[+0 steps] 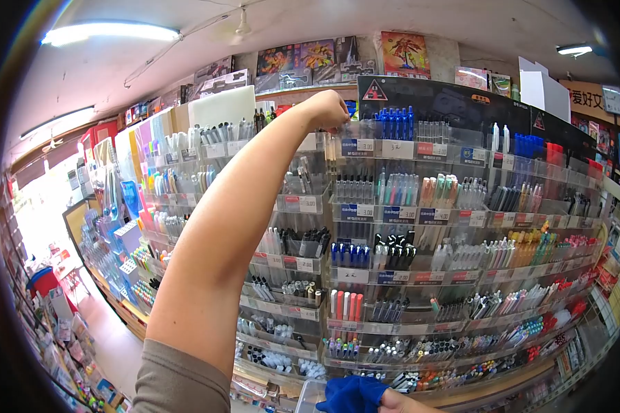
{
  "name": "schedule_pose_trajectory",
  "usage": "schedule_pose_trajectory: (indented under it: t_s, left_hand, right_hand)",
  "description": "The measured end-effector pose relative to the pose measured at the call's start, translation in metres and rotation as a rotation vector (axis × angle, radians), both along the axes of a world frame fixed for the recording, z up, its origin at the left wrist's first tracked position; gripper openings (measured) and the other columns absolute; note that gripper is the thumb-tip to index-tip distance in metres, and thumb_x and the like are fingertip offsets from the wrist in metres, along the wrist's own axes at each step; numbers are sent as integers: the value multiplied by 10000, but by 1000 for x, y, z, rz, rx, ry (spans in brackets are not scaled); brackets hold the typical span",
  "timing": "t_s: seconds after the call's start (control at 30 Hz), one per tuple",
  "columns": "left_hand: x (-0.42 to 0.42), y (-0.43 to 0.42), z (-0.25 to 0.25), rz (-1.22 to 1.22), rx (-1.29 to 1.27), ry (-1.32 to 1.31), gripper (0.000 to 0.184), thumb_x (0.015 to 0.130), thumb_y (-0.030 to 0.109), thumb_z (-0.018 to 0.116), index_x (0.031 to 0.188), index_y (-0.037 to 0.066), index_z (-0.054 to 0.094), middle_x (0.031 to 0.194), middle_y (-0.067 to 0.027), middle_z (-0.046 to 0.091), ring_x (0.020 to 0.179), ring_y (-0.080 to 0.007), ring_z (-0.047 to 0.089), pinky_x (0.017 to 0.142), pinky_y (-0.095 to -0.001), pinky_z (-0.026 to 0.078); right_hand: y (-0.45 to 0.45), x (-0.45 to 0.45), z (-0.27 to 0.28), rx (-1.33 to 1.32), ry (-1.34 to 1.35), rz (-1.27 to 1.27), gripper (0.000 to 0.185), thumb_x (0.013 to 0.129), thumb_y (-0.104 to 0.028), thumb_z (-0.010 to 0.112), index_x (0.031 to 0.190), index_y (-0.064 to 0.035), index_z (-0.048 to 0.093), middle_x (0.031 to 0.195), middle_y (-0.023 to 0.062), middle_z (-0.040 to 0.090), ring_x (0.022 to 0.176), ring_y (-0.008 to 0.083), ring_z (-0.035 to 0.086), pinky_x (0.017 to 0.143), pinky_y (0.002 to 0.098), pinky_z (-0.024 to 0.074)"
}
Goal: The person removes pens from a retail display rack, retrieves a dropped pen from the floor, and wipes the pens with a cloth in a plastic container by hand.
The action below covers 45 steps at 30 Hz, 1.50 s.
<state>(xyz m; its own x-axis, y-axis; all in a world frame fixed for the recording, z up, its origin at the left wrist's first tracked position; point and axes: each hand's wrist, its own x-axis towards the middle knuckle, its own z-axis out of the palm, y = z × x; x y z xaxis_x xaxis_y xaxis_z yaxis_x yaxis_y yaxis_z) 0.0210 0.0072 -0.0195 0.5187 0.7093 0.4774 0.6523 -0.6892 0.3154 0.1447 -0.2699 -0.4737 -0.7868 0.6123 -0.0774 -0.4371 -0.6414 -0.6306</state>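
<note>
My left arm reaches up across the view, and my left hand (329, 110) is at the top row of the clear pen rack (393, 275), beside a compartment left of the blue pens (395, 124). Its fingers are curled together; what they hold, if anything, is hidden. At the bottom edge, my right hand (397, 402) grips a blue cloth (355, 394). The cloth lies against the rim of a clear plastic container (310, 396).
Tiers of pens with price labels (365, 145) fill the rack. Boxed sets (405, 54) stand above it. A white box (544, 91) is at upper right. On the left are an aisle floor (110, 337) and a red and blue bin (46, 281).
</note>
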Motion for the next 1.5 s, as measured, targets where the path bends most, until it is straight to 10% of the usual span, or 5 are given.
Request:
schedule_pose_trajectory:
  t_s: [0.37, 0.87, 1.13, 1.37, 1.5]
  left_hand:
    - [-3, -5, 5, -43, -199, 35, 300, 848, 235, 539, 1010, -13, 584, 927, -78, 579, 703, -121, 546, 632, -244, 496]
    - [-18, 1, 7, -285, -125, -140, 201, 838, 166, 565, 934, -4, 611, 785, -23, 587, 675, -86, 551, 613, -221, 505]
    - [-55, -11, 34, -269, 268, -411, 206, 822, 126, 569, 903, -61, 603, 744, -75, 616, 622, -115, 578, 596, -239, 503]
    - [-91, -50, 16, -459, 94, -563, 242, 850, 175, 546, 952, -41, 583, 827, -57, 603, 713, -105, 578, 655, -231, 504]
    - [-85, -118, -69, -444, -267, -326, 172, 839, 142, 548, 940, 12, 600, 813, -35, 603, 706, -103, 574, 639, -241, 488]
  right_hand:
    - [-4, -3, 10, 31, 71, 27, 906, 571, -518, 694, 1248, -11, 369, 1241, 178, 433, 1103, 278, 463, 938, 448, 361]
    - [-1, -6, 0, 20, 90, -33, 544, 832, -372, 481, 1221, 1, 405, 1208, 199, 460, 1072, 289, 493, 928, 401, 389]
    - [-2, -5, 8, 162, 201, -18, 735, 710, -483, 598, 1229, -4, 394, 1224, 218, 437, 1097, 316, 468, 941, 425, 371]
    - [1, -1, -11, 146, 112, -134, 772, 677, -475, 645, 1222, 9, 392, 1224, 219, 436, 1087, 328, 474, 930, 414, 384]
    - [6, 4, 27, -279, 125, -231, 646, 847, -510, 374, 1272, -25, 359, 1282, 159, 400, 1180, 306, 388, 1011, 465, 249]
